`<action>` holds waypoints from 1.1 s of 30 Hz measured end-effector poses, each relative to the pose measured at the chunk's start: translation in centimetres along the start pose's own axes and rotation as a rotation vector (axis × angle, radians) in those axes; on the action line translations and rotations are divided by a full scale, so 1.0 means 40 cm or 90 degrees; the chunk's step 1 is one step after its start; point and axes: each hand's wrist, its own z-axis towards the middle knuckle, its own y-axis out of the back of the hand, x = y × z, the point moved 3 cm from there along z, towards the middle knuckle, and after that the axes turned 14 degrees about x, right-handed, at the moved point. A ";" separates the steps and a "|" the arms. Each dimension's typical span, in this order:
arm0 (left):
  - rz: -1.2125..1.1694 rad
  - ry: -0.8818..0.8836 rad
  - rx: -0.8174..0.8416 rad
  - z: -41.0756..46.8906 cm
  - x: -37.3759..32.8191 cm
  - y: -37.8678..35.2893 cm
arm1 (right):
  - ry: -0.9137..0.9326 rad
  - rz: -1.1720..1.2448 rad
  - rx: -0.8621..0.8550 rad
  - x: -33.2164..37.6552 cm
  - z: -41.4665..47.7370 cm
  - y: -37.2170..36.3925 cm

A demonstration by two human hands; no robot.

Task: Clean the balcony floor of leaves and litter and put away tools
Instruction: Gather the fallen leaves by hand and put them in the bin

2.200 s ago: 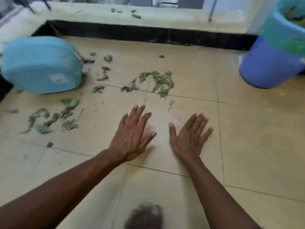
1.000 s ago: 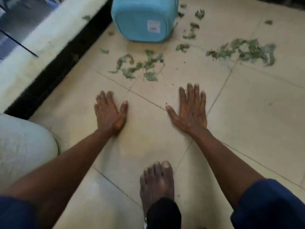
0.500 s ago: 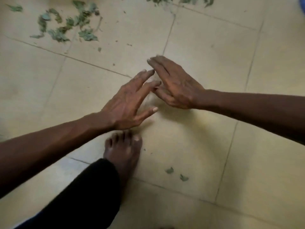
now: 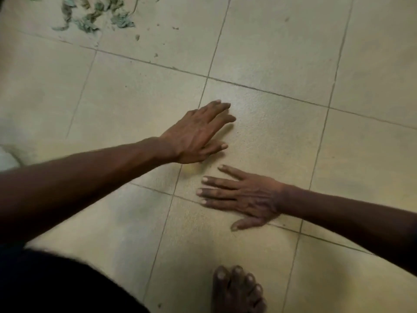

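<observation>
A pile of dry green leaves (image 4: 97, 14) lies on the beige tiled floor (image 4: 282, 53) at the top left. My left hand (image 4: 198, 134) reaches in from the left with straight fingers pointing right, low over a tile, holding nothing. My right hand (image 4: 243, 197) comes in from the right and lies flat, palm down, on the floor just below the left hand, fingers spread and pointing left. Both hands are far from the leaf pile. Small leaf crumbs (image 4: 137, 37) are scattered near the pile.
My bare foot (image 4: 237, 290) stands at the bottom edge, below the right hand. My dark-clothed leg (image 4: 56, 283) fills the bottom left corner. Something pale (image 4: 8, 158) shows at the left edge.
The two hands, touching at the fingertips half a second ago, have parted. The right hand has dropped flat onto the floor below the left. The view has shifted, and the leaves sit further up-left.
</observation>
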 end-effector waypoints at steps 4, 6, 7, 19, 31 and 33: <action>-0.120 0.088 -0.212 -0.039 0.013 0.001 | -0.303 -0.024 -0.063 -0.249 0.043 0.138; -0.113 0.115 -0.287 -0.104 0.008 -0.019 | -0.471 0.058 -0.120 -0.360 0.001 0.210; -0.095 0.103 -0.292 -0.135 -0.002 -0.047 | -0.532 0.126 -0.183 -0.390 -0.031 0.226; 0.080 0.183 -0.096 -0.026 0.215 0.026 | -0.691 0.418 -0.491 -0.222 -0.121 0.051; -0.112 0.247 -0.221 -0.068 0.185 -0.017 | -0.749 0.444 -0.411 -0.427 -0.038 0.149; -0.122 0.292 -0.153 -0.074 0.217 -0.039 | -0.841 0.471 -0.328 -0.431 -0.008 0.132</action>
